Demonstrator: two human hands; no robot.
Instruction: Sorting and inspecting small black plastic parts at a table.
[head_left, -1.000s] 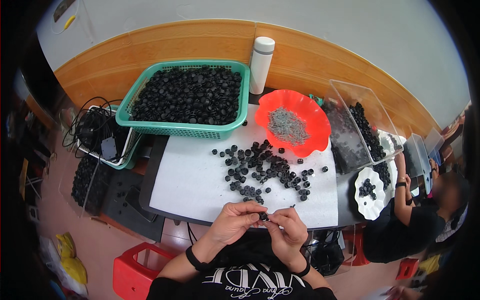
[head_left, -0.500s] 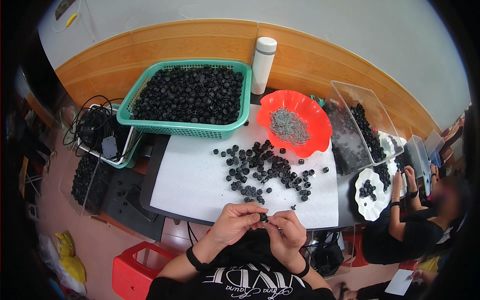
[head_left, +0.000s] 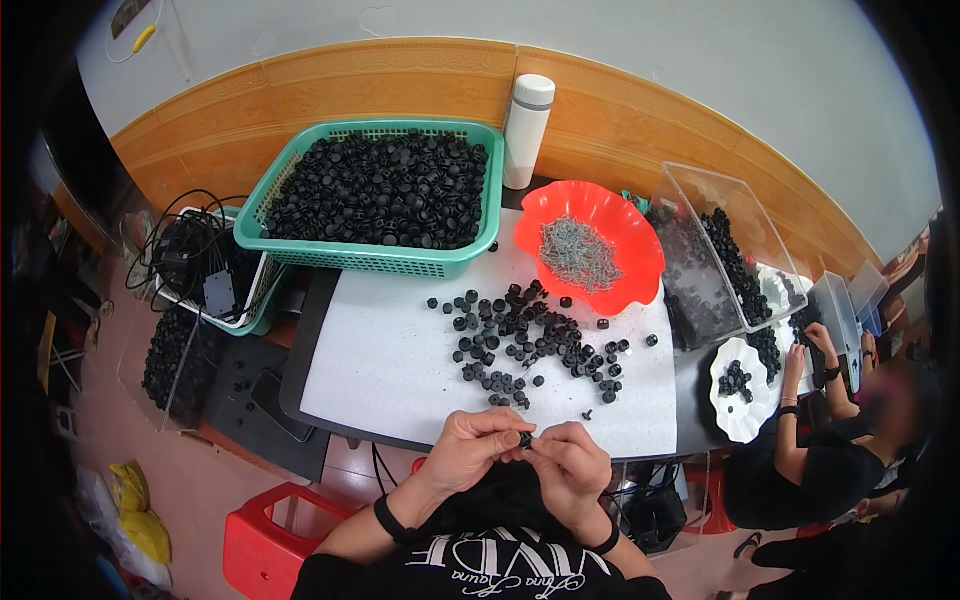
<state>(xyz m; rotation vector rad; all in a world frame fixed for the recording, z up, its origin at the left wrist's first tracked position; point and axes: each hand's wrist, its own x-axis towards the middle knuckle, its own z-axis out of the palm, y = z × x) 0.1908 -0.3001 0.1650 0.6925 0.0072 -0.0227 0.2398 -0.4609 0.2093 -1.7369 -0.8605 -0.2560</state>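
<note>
Just off the table's near edge, my left hand point(head_left: 473, 450) pinches a small black plastic part point(head_left: 526, 439) between thumb and fingertips. My right hand point(head_left: 572, 468) meets it from the other side, its fingertips closed on the same part. Most of the part is covered by the fingers. Beyond my hands, many loose black plastic pieces point(head_left: 520, 325) are scattered over a white sheet point(head_left: 370, 350). Behind them on the right stands a red scalloped bowl point(head_left: 640, 275) of thin silvery metal pins point(head_left: 580, 255).
A green basket point(head_left: 360, 262) heaped with black parts stands at the back left, beside a white bottle point(head_left: 527, 130). To the right are a clear bin point(head_left: 735, 260) and a white dish point(head_left: 737, 425) with black pieces. A co-worker point(head_left: 830, 450) sits at the right; a red stool point(head_left: 270, 550) stands lower left.
Both hands stay together at the table edge, with only slight finger movement around the black part. At the far right, the co-worker's hand has shifted, and a white card below is gone from view.
</note>
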